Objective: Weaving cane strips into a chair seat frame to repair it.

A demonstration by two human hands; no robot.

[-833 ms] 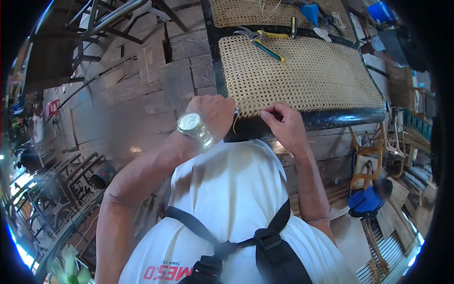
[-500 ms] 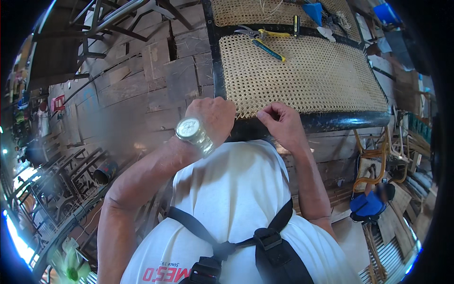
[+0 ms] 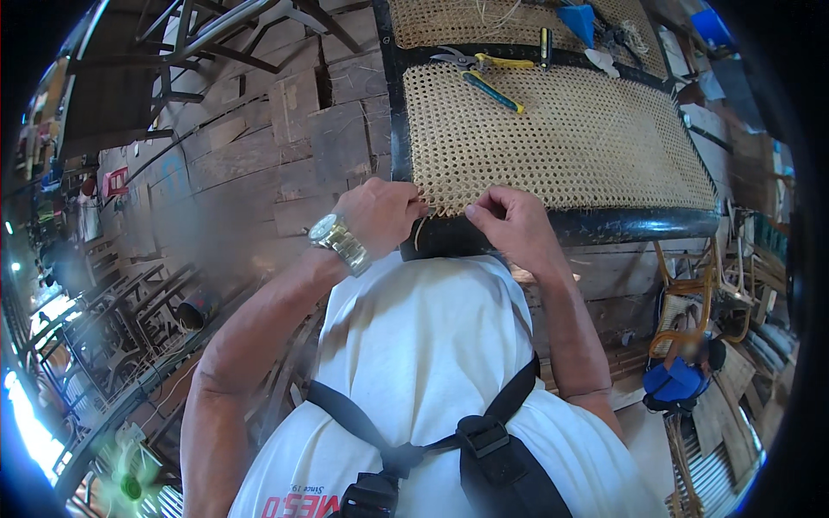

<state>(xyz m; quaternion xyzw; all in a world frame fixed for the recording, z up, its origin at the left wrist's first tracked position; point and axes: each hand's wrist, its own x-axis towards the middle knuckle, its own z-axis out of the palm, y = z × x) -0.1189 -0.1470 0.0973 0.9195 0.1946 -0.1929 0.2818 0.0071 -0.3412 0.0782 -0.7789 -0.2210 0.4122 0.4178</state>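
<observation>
In front of me is a woven cane panel (image 3: 553, 138) set in a black frame (image 3: 604, 224). At its near left corner my left hand (image 3: 380, 211), with a metal watch on the wrist, pinches a thin cane strand (image 3: 420, 235) whose loose end curls down over the frame. My right hand (image 3: 515, 226) is closed, thumb against forefinger, at the panel's near edge just right of the left hand. Whatever lies between those fingertips is too small to make out. Short strand ends stick up along the edge between the two hands.
Pruning shears (image 3: 488, 73) with yellow and green handles lie on the cane's far part, beside a small dark and yellow tool (image 3: 546, 47). A blue piece (image 3: 577, 24) is farther back. A person in blue (image 3: 673, 380) sits at the right, by a bentwood chair (image 3: 682, 285).
My left hand has shifted slightly left and turned, and a loose strand now shows below its fingers. The right hand stays nearly in place at the edge.
</observation>
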